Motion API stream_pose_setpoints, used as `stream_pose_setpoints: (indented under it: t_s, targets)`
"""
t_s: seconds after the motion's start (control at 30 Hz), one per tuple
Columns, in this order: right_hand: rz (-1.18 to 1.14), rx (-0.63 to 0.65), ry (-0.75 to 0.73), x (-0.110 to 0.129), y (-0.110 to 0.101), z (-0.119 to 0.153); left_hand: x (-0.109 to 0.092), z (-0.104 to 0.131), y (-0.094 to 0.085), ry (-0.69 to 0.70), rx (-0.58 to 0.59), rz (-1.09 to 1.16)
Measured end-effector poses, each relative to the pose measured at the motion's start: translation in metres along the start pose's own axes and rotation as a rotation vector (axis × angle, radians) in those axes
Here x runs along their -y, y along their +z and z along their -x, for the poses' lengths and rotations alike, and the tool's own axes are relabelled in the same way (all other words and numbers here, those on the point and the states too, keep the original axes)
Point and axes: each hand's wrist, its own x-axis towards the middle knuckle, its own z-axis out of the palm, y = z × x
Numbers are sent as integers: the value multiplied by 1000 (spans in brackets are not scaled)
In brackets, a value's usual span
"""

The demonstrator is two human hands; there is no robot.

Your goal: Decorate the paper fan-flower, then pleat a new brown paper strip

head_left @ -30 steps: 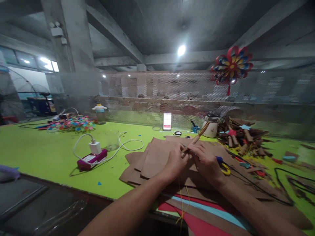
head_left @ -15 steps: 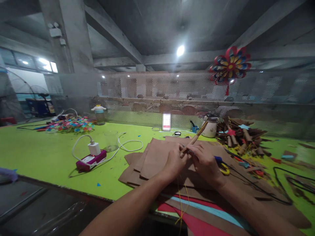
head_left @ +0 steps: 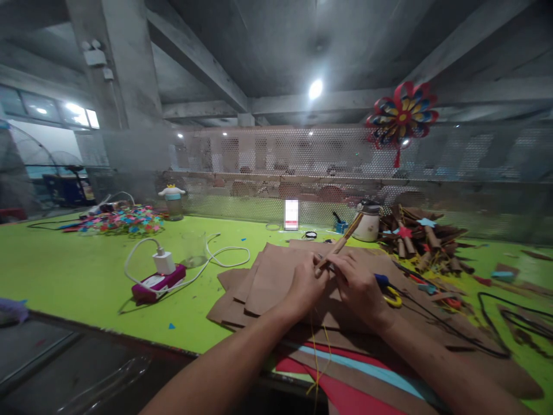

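A narrow brown paper roll (head_left: 339,248) slants up and away, with my left hand (head_left: 309,285) closed around its lower end. Close against it, the fingertips of my right hand (head_left: 356,282) are pinched together over a thin dark tool, mostly hidden by the fingers. A blue handle (head_left: 381,280) shows behind the right wrist; whether it belongs to that tool I cannot tell. Yellow string (head_left: 316,363) dangles below the hands. Under both lies a stack of brown paper sheets (head_left: 268,276), with red paper (head_left: 345,395) and light blue paper (head_left: 371,366) nearer me.
Scissors with a yellow handle (head_left: 394,297) and a black cord (head_left: 458,337) lie at right. Brown paper rolls (head_left: 427,242) pile behind, beside a pale jar (head_left: 367,225). Leftward are a purple power strip (head_left: 159,283), a clear cup (head_left: 193,248) and colourful stars (head_left: 125,222). A lit phone (head_left: 291,214) stands ahead.
The whole view has shifted very slightly. Both hands keep nearly the same place at the paper roll, with only small finger movement.
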Motion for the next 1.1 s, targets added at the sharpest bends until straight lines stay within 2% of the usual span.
stream_pose_setpoints:
  t_s: [0.63, 0.83, 1.1]
  targets:
    - [-2, 2, 10, 1, 0, 1, 0, 0, 0, 23, -15, 26]
    - [25, -14, 4, 1, -1, 0, -1, -1, 0, -16, 2, 26]
    - [-49, -17, 19, 4, -3, -3, -4, 0, -1, 8, 6, 76]
